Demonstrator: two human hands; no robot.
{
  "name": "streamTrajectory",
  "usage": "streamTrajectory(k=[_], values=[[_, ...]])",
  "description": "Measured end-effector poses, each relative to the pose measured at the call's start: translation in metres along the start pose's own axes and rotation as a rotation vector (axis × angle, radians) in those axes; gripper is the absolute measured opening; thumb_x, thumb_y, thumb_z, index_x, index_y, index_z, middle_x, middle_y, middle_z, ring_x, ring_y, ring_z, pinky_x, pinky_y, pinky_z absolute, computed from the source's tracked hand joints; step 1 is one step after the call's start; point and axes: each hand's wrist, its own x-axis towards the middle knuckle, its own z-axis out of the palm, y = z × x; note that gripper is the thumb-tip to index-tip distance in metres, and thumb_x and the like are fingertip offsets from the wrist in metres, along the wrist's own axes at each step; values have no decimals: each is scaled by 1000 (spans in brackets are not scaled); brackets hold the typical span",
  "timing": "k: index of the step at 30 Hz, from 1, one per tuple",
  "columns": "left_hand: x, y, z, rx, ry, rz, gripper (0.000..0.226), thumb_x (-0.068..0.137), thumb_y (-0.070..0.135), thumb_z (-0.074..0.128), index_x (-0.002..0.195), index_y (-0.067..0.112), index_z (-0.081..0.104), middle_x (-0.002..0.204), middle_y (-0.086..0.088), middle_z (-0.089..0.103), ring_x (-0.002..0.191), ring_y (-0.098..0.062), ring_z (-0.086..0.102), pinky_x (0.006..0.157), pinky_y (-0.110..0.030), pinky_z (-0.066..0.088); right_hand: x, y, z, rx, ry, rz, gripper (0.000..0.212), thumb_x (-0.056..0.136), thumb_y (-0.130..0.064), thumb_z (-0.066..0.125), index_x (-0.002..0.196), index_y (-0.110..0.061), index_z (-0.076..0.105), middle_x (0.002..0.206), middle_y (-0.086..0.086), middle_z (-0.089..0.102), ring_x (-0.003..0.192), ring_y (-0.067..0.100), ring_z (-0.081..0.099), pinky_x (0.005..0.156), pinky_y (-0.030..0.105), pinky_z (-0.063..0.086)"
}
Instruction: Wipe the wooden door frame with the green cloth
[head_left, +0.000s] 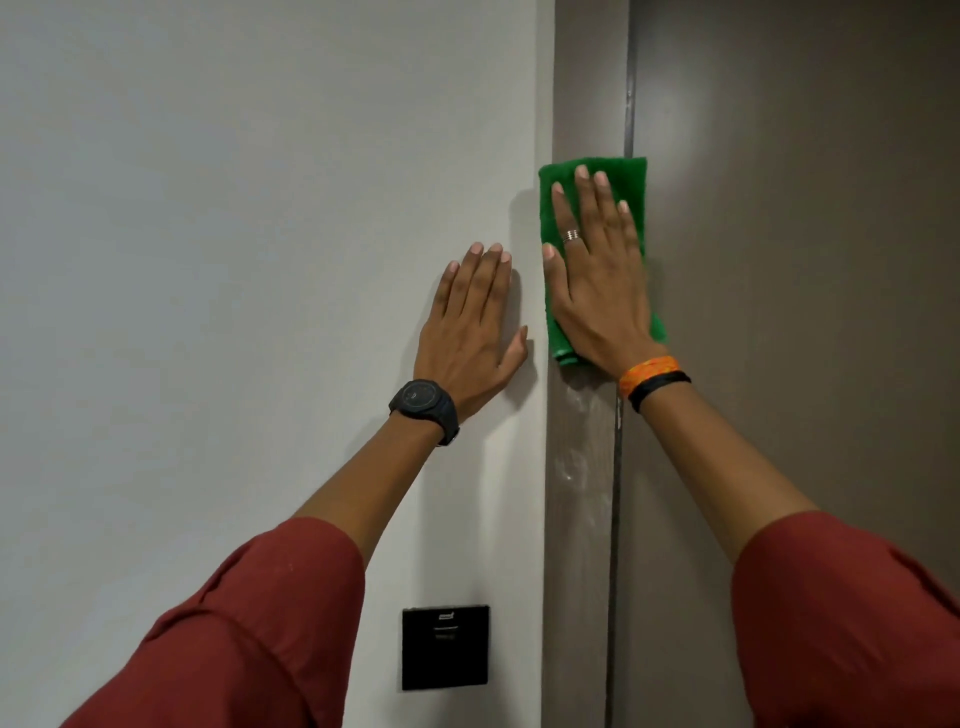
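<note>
We press the green cloth (592, 179) flat against the wooden door frame (582, 467) with our right hand (597, 291), fingers spread. Our left hand (470, 332) rests open-palmed on the wall (234, 234) just left of the frame.

- Left hand (475, 332) lies flat, fingers together and pointing up, thumb out to the right
- Right hand (595, 275) is higher – palm pressed flat, fingers spread
- Both arms reach forward, nearly straight
</note>
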Motion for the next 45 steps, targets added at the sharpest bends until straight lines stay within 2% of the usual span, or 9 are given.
streamTrajectory(k=[3, 6, 10, 19, 22, 26, 33, 40, 45], values=[[-1, 1, 11, 16, 17, 14, 75, 101, 44, 40, 159, 1, 21, 167, -18, 21, 157, -32, 13, 129, -49, 12, 9, 2, 7, -16, 71, 7, 59, 111, -26, 38, 166, -11, 20, 174, 14, 15, 162, 29, 11, 134, 47, 8], [-5, 4, 16, 19, 73, 23, 72, 101, 41, 40, 158, 0, 23, 167, -19, 22, 156, -33, 15, 128, -50, 14, -21, -10, 17, -13, 141, 52, 59, 110, -25, 37, 165, -10, 22, 173, 14, 18, 162, 29, 14, 134, 47, 11], [-12, 6, 19, 34, 72, 21, 72, 102, 42, 36, 159, 1, 19, 168, -19, 18, 157, -33, 13, 129, -50, 11, -90, -22, 30, -5, 99, 96, 60, 110, -26, 39, 165, -10, 23, 174, 15, 16, 162, 29, 11, 134, 48, 9], [-19, 9, 23, 42, 80, 5, 72, 103, 41, 39, 158, -1, 21, 167, -20, 20, 156, -34, 15, 128, -52, 15, -28, -11, 27, -37, 169, 96, 59, 107, -25, 37, 164, -11, 27, 172, 14, 23, 161, 30, 18, 132, 50, 16], [-30, 14, 24, 30, 62, -13, 70, 103, 41, 34, 159, 0, 20, 167, -20, 20, 156, -34, 16, 127, -53, 16, -65, -19, 31, -25, 167, 120, 59, 109, -25, 37, 165, -11, 25, 173, 15, 21, 161, 30, 16, 133, 49, 14], [-68, 23, 32, 39, -11, -32, 72, 103, 42, 32, 160, 2, 15, 169, -17, 14, 158, -31, 9, 129, -51, 9, -143, -33, 37, -20, 98, 138, 60, 109, -25, 41, 164, -10, 25, 173, 16, 19, 162, 31, 14, 134, 49, 11], [-105, 32, 40, 46, -39, -41, 71, 105, 42, 26, 160, 1, 11, 169, -18, 11, 158, -32, 7, 129, -50, 10, -111, -26, 39, -16, 138, 146, 57, 109, -24, 38, 163, -9, 28, 172, 18, 23, 161, 32, 18, 133, 49, 13], [-131, 39, 37, 24, -84, -72, 73, 102, 36, 37, 160, 0, 12, 169, -19, 10, 158, -32, 7, 130, -47, 6, -225, -48, 47, 1, 19, 195, 56, 111, -26, 34, 164, -9, 27, 173, 17, 19, 162, 31, 12, 134, 49, 9], [-163, 42, 37, 34, -148, -58, 73, 103, 37, 35, 160, 2, 6, 170, -17, 6, 158, -31, 3, 130, -44, 0, -198, -38, 48, -1, 67, 186, 55, 111, -24, 35, 163, -10, 28, 172, 18, 22, 161, 33, 17, 134, 49, 9]])
